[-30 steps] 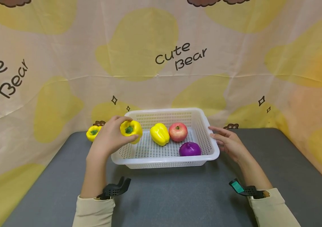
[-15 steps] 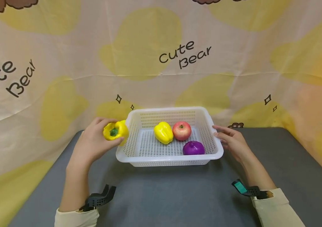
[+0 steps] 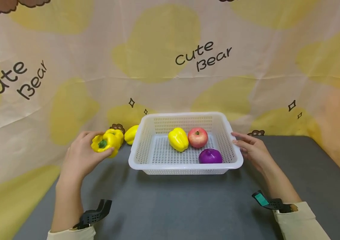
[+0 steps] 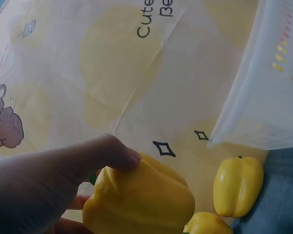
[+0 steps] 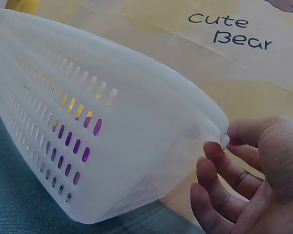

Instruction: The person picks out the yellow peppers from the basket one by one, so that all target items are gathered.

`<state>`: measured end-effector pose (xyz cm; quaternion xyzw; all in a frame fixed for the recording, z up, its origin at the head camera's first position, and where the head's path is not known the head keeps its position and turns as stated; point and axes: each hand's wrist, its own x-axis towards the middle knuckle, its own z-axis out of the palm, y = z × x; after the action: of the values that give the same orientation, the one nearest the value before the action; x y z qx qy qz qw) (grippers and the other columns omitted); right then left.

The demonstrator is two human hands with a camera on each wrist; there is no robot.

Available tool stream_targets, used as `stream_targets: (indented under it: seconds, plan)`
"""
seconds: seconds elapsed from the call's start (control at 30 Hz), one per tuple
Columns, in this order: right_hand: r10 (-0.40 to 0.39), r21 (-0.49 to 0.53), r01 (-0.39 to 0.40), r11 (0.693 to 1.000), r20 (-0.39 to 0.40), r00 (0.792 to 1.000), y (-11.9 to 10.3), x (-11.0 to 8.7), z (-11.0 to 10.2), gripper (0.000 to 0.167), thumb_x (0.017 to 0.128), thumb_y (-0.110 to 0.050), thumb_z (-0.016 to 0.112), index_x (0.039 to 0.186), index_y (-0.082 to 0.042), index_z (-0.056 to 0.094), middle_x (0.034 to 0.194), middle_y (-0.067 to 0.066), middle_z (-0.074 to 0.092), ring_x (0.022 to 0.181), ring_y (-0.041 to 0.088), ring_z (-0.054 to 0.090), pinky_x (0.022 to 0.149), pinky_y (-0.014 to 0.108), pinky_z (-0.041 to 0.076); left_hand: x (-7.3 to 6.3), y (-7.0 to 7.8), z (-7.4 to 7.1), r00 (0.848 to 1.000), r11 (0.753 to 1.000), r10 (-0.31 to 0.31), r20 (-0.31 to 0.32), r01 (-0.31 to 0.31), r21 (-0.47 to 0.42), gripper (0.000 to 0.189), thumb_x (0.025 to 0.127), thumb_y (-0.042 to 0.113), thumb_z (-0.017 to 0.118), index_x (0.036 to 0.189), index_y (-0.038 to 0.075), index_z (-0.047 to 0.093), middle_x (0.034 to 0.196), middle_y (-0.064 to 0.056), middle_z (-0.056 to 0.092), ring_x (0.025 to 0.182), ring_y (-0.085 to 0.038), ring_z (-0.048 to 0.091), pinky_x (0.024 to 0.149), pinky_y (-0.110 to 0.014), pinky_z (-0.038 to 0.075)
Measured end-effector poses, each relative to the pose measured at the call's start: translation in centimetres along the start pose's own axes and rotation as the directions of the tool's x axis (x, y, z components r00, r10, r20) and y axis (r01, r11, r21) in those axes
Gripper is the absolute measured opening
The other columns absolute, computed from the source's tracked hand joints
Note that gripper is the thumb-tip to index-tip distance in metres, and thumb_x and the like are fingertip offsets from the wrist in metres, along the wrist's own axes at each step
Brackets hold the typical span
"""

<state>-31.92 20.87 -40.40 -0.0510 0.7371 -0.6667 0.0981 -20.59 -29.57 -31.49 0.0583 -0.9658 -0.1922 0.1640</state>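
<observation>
My left hand grips a yellow bell pepper to the left of the white plastic basket, with its green stem toward the palm. A second yellow pepper sits just behind the held one, partly covered by it. Against the basket's left side rests a third yellow pepper. Inside the basket are another yellow pepper, a red apple and a purple onion. At the basket's right end, my right hand pinches the rim between thumb and fingers.
A dark grey table carries everything. Behind it hangs a pale cloth with yellow patches and "Cute Bear" lettering, meeting the table's back edge close behind the basket.
My left hand has carried the pepper from over the basket's left end out to its left. Two peppers beside the basket have come into sight. My right hand stays at the rim.
</observation>
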Motion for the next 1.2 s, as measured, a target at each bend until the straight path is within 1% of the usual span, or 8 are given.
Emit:
stream_targets:
  seconds: [0.27,0.37,0.5,0.67,0.8,0.97,1.13,1.2]
  plan:
    - [0.000,0.005,0.000,1.000,0.000,1.000,-0.1,-0.1,-0.1,0.057,0.098,-0.032,0.066,0.150,-0.014,0.050,0.110,-0.022,0.064,0.092,0.001,0.072,0.079,0.025,0.061,0.4,-1.3,0.6,1.000,1.000,-0.005,0.011,0.005,0.028,0.062,0.084,0.046,0.076,0.135,0.015,0.062,0.135,-0.021,0.054,0.108,-0.048,0.056,0.082,-0.060,0.048]
    - [-0.007,0.004,0.007,1.000,0.009,1.000,-0.2,-0.1,-0.1,0.057,0.099,-0.032,0.065,0.150,-0.013,0.050,0.110,-0.022,0.064,0.092,0.001,0.072,0.079,0.026,0.061,0.5,-1.6,0.9,1.000,1.000,0.002,0.016,-0.002,0.031,0.062,0.083,0.043,0.077,0.135,0.012,0.061,0.134,-0.022,0.055,0.109,-0.048,0.056,0.083,-0.062,0.047]
    - [-0.006,0.007,0.006,1.000,0.018,1.000,-0.2,-0.1,-0.2,0.056,0.099,-0.031,0.065,0.149,-0.013,0.050,0.110,-0.022,0.065,0.092,0.002,0.072,0.079,0.026,0.061,0.7,-2.0,1.6,0.999,0.999,0.017,0.040,-0.018,0.030,0.063,0.082,0.039,0.078,0.135,0.008,0.061,0.135,-0.023,0.055,0.115,-0.048,0.055,0.089,-0.066,0.045]
    - [-0.007,0.020,0.007,1.000,0.012,1.000,-0.1,-0.3,-0.2,0.053,0.099,-0.029,0.065,0.148,-0.013,0.052,0.108,-0.022,0.066,0.090,0.002,0.073,0.077,0.026,0.062,1.1,-2.5,2.6,0.998,0.999,0.032,0.056,-0.033,0.026,0.063,0.081,0.035,0.079,0.134,0.006,0.061,0.136,-0.023,0.054,0.117,-0.046,0.055,0.092,-0.065,0.045]
    - [-0.019,0.028,0.018,0.999,0.019,1.000,0.0,-0.2,-0.1,0.054,0.099,-0.029,0.065,0.149,-0.012,0.051,0.110,-0.021,0.066,0.092,0.002,0.073,0.078,0.026,0.062,1.3,-3.0,3.1,0.998,0.999,0.029,0.060,-0.030,0.028,0.064,0.081,0.034,0.080,0.134,0.006,0.061,0.136,-0.023,0.054,0.116,-0.047,0.055,0.092,-0.064,0.046]
    - [-0.019,0.019,0.019,1.000,0.020,1.000,0.0,-0.1,0.0,0.057,0.099,-0.030,0.065,0.150,-0.010,0.049,0.111,-0.021,0.065,0.093,0.002,0.072,0.079,0.026,0.062,1.4,-3.6,3.7,0.996,0.999,0.004,0.092,-0.007,0.038,0.065,0.081,0.036,0.080,0.136,0.006,0.060,0.138,-0.024,0.051,0.118,-0.048,0.053,0.092,-0.065,0.044]
    - [-0.012,-0.001,0.012,1.000,0.012,1.000,0.0,-0.2,0.0,0.059,0.099,-0.032,0.064,0.151,-0.009,0.047,0.111,-0.021,0.064,0.094,0.001,0.072,0.079,0.027,0.062,1.5,-3.9,4.2,0.994,0.999,-0.006,0.107,0.002,0.040,0.065,0.081,0.036,0.078,0.136,0.006,0.060,0.138,-0.025,0.051,0.120,-0.046,0.052,0.092,-0.066,0.043]
    - [-0.012,-0.004,0.012,1.000,0.008,1.000,0.1,-0.2,-0.1,0.060,0.099,-0.032,0.064,0.151,-0.008,0.046,0.111,-0.021,0.064,0.094,0.001,0.072,0.080,0.027,0.062,1.6,-3.9,4.4,0.994,0.999,-0.006,0.109,0.002,0.040,0.065,0.081,0.036,0.078,0.136,0.006,0.060,0.137,-0.025,0.051,0.119,-0.046,0.053,0.091,-0.065,0.045]
